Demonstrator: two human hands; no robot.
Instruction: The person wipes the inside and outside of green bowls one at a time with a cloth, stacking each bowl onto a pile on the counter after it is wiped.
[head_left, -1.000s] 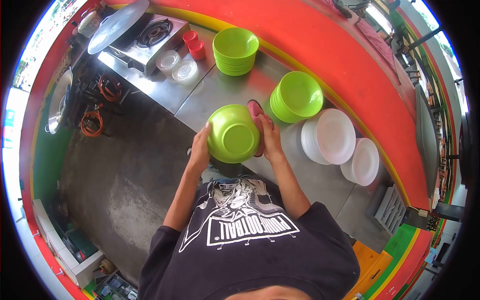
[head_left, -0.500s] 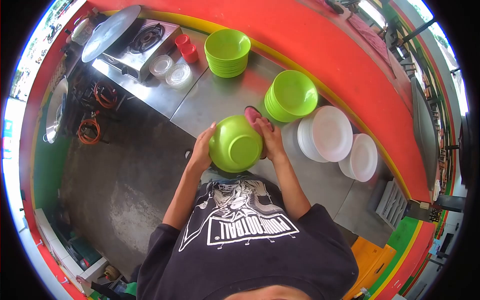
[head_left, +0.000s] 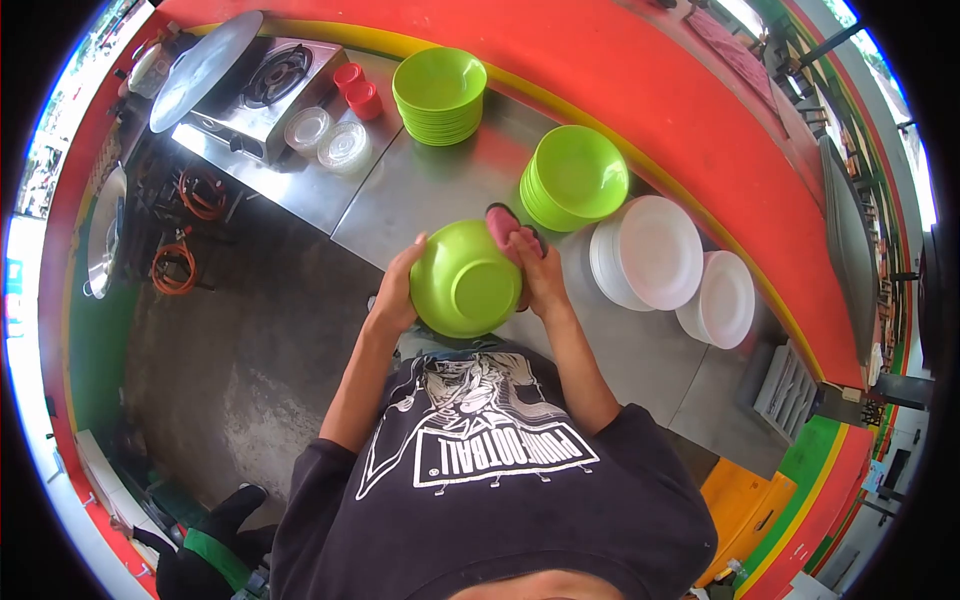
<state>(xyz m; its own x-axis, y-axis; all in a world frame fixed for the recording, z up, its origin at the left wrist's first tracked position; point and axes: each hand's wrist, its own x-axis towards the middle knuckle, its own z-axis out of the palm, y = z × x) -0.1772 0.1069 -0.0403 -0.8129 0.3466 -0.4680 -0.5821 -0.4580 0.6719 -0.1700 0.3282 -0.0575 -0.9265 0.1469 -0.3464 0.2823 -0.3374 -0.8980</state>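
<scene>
A green bowl (head_left: 450,300) is held bottom up and tilted in front of my shirt. My left hand (head_left: 400,288) is closed on the bowl's left rim, the thumb side along its edge. On the opposite side, my right hand (head_left: 543,275) presses a pink cloth (head_left: 503,226) with a dark edge against the bowl's rim. Some of the right fingers are hidden behind the bowl and cloth. Just beyond that hand stands a stack of green bowls (head_left: 575,175), and farther back is a taller green stack (head_left: 438,95).
White bowls (head_left: 660,252) and a second white stack (head_left: 722,300) stand right on the steel counter (head_left: 640,350). Back left are a gas stove (head_left: 270,90), red containers (head_left: 362,98) and clear lids (head_left: 343,147). Another person (head_left: 205,550) is low at the left.
The view has shifted slightly, moving the counter items up and left. The bowl has tilted a little between my hands. More of the other person shows at the lower left.
</scene>
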